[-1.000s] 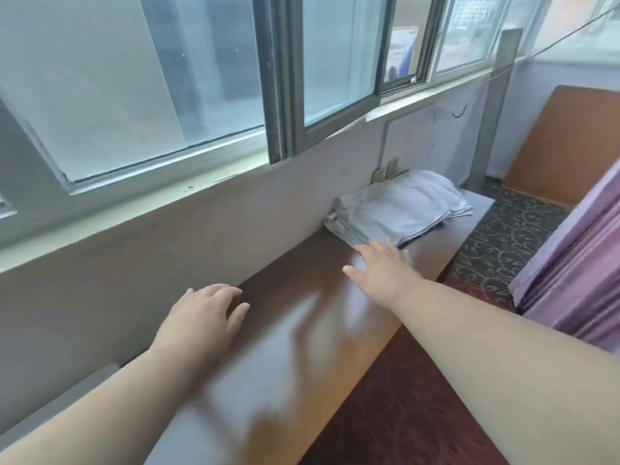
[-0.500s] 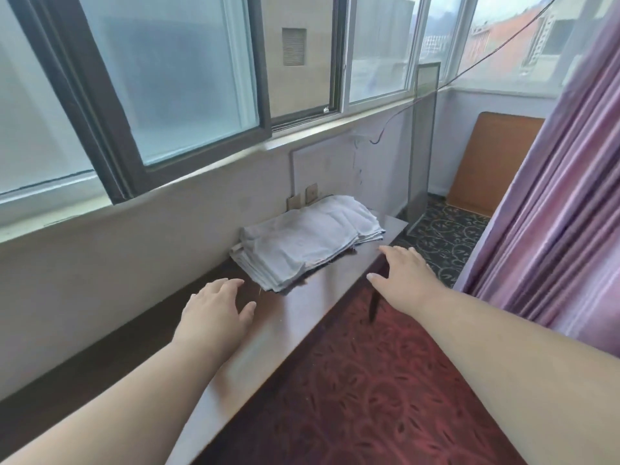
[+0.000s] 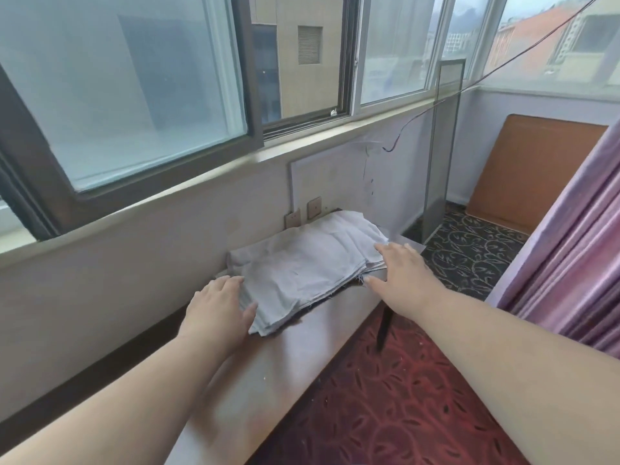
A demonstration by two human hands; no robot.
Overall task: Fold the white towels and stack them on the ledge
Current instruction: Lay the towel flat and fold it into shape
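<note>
Both arms reach forward to the stack of white towels (image 3: 308, 263) on the ledge (image 3: 268, 370) — left hand (image 3: 218, 310) flat against its near end, right hand (image 3: 399, 273) flat at its far corner — fingers straight, gripping nothing.

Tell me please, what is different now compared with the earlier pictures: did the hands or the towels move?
Both hands have reached forward to the stack of white towels. The left hand, earlier flat on the ledge short of the stack, now touches its near end. The right hand has come to rest at its far right edge. Fingers look straight; neither hand grips yet. The stack itself appears unmoved on the ledge by the wall sockets.
</note>
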